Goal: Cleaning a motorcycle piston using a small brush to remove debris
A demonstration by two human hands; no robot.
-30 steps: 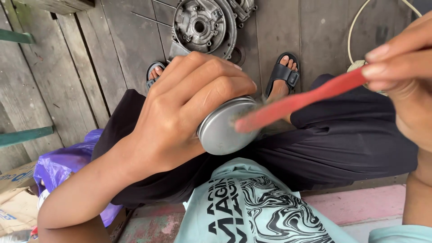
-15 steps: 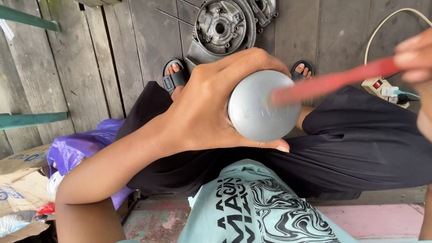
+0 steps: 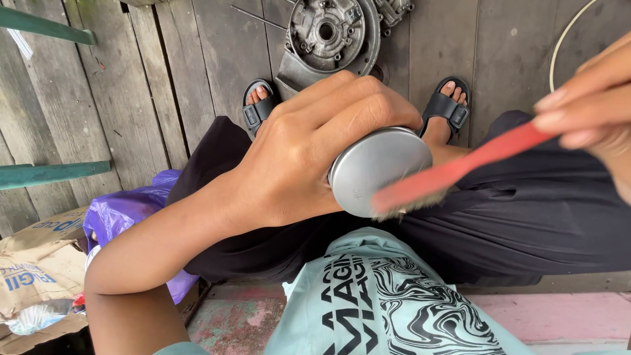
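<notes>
My left hand (image 3: 309, 151) is wrapped around a round grey metal part with a flat, smooth face (image 3: 378, 167), held above my lap with that face turned up toward me. My right hand (image 3: 591, 98), at the right edge of the view, pinches the handle of a red toothbrush (image 3: 460, 171). The brush head and its bristles rest against the lower right rim of the metal face. My fingers cover the part's side wall.
A grey engine cover casting (image 3: 328, 33) lies on the wooden plank floor (image 3: 164, 79) beyond my sandalled feet (image 3: 450, 105). A purple plastic bag (image 3: 125, 217) and brown cardboard (image 3: 36, 269) sit at the left. A white cable (image 3: 559, 46) curves at the upper right.
The metal part has dropped lower and turned slightly in my left hand. The red brush has slid down from the upper face to the lower right rim.
</notes>
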